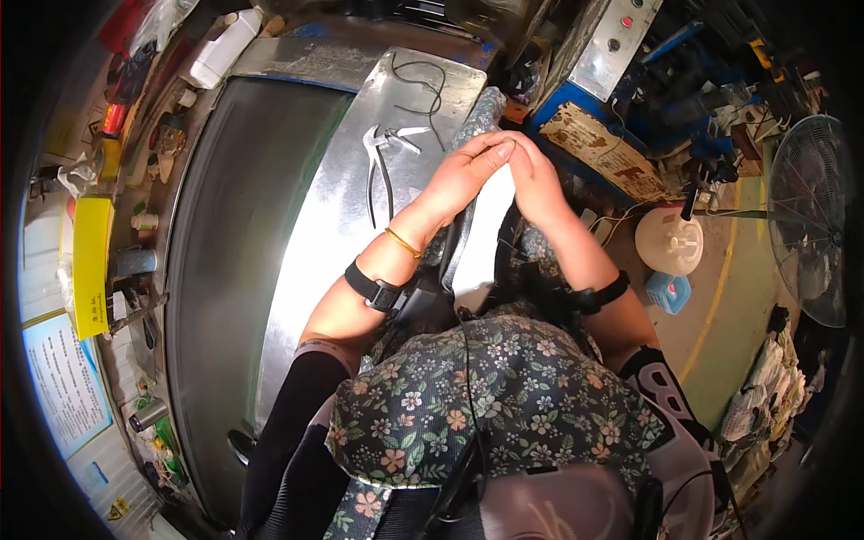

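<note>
Held together in front of me, my left hand (470,178) and my right hand (537,184) meet at the fingertips and thumbs. Both are closed; whether anything lies between them is hidden. Below them, between my forearms, a bright white strip (480,247) with dark edges shows. Left of my hands lies a pair of pliers (374,164) on a shiny metal plate (315,243). Its dark handles point toward me. Touching or close to its head is a small silver metal piece (407,139). A thin black cord (438,94) curls on the plate's far end.
A dark belt-like surface (243,234) runs along the left of the plate. Farther left is a cluttered shelf with a yellow box (93,265). At right stand a control box with buttons (621,40), a white plastic jug (668,241), a blue container (668,292) and a fan (810,216).
</note>
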### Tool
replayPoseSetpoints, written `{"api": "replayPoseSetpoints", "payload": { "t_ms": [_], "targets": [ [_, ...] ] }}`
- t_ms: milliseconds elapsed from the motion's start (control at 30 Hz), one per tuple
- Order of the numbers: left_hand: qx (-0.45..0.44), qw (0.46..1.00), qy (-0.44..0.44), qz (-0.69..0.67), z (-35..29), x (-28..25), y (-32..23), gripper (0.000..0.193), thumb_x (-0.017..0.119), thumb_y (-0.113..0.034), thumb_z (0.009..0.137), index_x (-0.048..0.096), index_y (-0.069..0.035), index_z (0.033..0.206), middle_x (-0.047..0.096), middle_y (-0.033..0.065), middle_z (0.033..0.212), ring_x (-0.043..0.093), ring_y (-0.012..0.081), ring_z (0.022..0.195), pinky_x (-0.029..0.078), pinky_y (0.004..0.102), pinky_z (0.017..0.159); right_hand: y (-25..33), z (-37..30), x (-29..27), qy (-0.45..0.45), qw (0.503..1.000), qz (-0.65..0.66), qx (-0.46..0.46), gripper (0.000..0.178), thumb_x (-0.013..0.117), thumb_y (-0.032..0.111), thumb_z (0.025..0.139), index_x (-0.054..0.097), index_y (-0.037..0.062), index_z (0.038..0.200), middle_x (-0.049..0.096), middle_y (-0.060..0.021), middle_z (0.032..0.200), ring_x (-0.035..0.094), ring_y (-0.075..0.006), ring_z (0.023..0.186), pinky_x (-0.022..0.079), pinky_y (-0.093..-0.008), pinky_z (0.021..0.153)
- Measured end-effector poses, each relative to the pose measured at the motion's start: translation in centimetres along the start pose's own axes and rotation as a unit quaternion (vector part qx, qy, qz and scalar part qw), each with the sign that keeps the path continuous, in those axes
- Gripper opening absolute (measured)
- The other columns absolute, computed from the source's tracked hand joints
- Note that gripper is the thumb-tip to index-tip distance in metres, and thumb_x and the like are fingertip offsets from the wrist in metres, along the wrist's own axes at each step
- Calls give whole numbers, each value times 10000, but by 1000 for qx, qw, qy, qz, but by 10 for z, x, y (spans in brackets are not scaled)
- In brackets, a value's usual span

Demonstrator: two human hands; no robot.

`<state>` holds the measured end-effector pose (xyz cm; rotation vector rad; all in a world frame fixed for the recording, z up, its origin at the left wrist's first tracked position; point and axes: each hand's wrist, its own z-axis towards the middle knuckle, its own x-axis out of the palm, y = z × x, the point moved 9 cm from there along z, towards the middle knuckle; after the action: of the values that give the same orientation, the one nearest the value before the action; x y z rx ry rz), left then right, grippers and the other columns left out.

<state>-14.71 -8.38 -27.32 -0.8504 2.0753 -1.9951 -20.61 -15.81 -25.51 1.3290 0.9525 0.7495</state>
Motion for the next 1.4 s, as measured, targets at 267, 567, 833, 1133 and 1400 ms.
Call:
{"api": "replayPoseSetpoints", "payload": {
  "t_ms": [267, 567, 833, 1133, 1400],
  "targets": [
    [17, 988, -15, 153, 10, -10, 7, 374, 557, -214, 970, 526, -18, 1287, 577, 37, 1205, 512, 116, 1123, 391, 256, 985, -4, -15, -4, -82, 993, -67, -57, 304, 440, 147, 990, 544, 53, 1260, 600, -101, 1215, 544, -213, 1172, 383, -307, 1008],
    [15, 997, 33, 70, -6, 15, -3, 635, 746, -105, 789, 454, -54, 1351, 574, 39, 1196, 551, 121, 1067, 468, 275, 940, -2, -23, -21, 80, 975, 205, -18, 444, 610, 21, 865, 510, 17, 1297, 530, -69, 1294, 492, -166, 1186, 379, -307, 1029],
    [208, 920, 331, 44, -74, 136, -81, 525, 735, -269, 829, 557, -52, 1272, 472, 142, 1398, 358, 319, 1360, 284, 445, 1107, -12, -130, -110, 201, 951, 218, 93, 804, 671, 407, 817, 370, -71, 1389, 552, -175, 1289, 551, -290, 1173, 402, -397, 1036],
    [47, 658, -420, 624, -153, -218, 36, 551, 648, -211, 821, 446, 59, 1257, 451, 299, 1296, 426, 459, 1205, 356, 494, 1018, -201, -184, -153, -179, 892, 335, 245, 486, 504, 336, 918, 552, -49, 1210, 600, -168, 1175, 566, -301, 1118, 415, -405, 1026],
    [9, 647, -441, 622, -182, -227, 30, 616, 645, -268, 795, 462, 17, 1310, 406, 274, 1381, 370, 429, 1302, 284, 493, 1107, -112, 264, -63, -69, 957, 264, 97, 445, 656, 326, 849, 587, 39, 1183, 607, -103, 1164, 565, -223, 1090, 439, -364, 940]
  ]
}}
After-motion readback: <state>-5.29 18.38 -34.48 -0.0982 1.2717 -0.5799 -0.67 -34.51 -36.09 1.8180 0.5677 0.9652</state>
